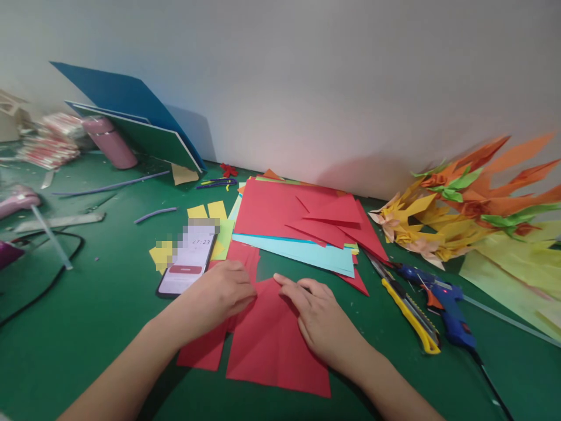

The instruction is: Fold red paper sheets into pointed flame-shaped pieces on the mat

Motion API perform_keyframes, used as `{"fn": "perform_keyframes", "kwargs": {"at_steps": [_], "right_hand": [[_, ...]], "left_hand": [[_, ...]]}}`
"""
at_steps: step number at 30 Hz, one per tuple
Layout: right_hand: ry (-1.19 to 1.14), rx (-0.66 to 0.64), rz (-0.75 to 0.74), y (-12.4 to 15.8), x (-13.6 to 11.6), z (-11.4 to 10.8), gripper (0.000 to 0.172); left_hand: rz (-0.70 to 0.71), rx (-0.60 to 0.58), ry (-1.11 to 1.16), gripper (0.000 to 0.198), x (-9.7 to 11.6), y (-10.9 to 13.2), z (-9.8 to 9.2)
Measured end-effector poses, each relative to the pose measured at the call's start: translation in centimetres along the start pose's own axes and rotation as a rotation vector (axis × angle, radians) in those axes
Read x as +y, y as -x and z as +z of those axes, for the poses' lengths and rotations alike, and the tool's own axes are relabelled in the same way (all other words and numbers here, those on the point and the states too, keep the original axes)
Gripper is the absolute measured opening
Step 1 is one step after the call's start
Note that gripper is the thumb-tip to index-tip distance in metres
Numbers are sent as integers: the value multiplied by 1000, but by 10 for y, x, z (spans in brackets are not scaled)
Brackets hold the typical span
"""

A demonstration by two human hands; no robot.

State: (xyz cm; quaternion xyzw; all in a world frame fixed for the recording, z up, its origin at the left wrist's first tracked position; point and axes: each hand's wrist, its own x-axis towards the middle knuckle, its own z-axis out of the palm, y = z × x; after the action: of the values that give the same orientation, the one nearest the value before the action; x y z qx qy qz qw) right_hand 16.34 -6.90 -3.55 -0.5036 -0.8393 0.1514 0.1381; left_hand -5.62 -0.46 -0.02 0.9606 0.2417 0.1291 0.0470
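A sheet of red paper (280, 351) with faint creases lies on the green table in front of me, its top edge slightly raised. At its upper left edge, my left hand (221, 289) is closed, fingers pinched together on the paper. My right hand (318, 313) grips the top right edge, index finger along the rim and the other fingers bent; its thumb is mostly hidden. More red pieces (202, 351) lie left of the sheet, partly under my left hand. Just beyond that hand, a phone (187, 263) with a lit timer screen rests on yellow paper pieces.
Behind my hands is a pile of red sheets (272, 207) and light blue paper (319, 256). To the right lie a yellow utility knife (409, 318), a blue glue gun (453, 321) and orange paper flowers (473, 204). A pink bottle (109, 143) leans by boards at left.
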Motion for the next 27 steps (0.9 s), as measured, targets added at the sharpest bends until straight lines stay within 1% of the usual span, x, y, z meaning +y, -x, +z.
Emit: {"fn": "perform_keyframes", "kwargs": {"at_steps": [1,5,8,11,14,18,22,24,27], "right_hand": [[0,-4,0,0,0,0,62],[-11,-12,-3,0,0,-1,61],[-12,-14,-10,0,0,-1,59],[-11,-12,-13,0,0,-1,58],[-10,-12,-12,0,1,-1,56],[-18,1,-15,1,2,0,54],[-35,28,-16,2,3,2,55],[-39,42,-19,2,3,3,59],[-15,34,-20,1,3,3,65]], "left_hand": [[4,-15,-34,30,0,0,2],[-134,45,-41,15,-1,1,15],[-244,51,-23,19,-1,1,20],[-296,60,51,17,2,0,19],[-275,86,179,11,7,-2,19],[-202,94,307,22,13,-4,22],[-105,62,340,28,13,-5,26],[-57,41,336,25,13,-5,27],[-30,3,302,11,13,-5,24]]}}
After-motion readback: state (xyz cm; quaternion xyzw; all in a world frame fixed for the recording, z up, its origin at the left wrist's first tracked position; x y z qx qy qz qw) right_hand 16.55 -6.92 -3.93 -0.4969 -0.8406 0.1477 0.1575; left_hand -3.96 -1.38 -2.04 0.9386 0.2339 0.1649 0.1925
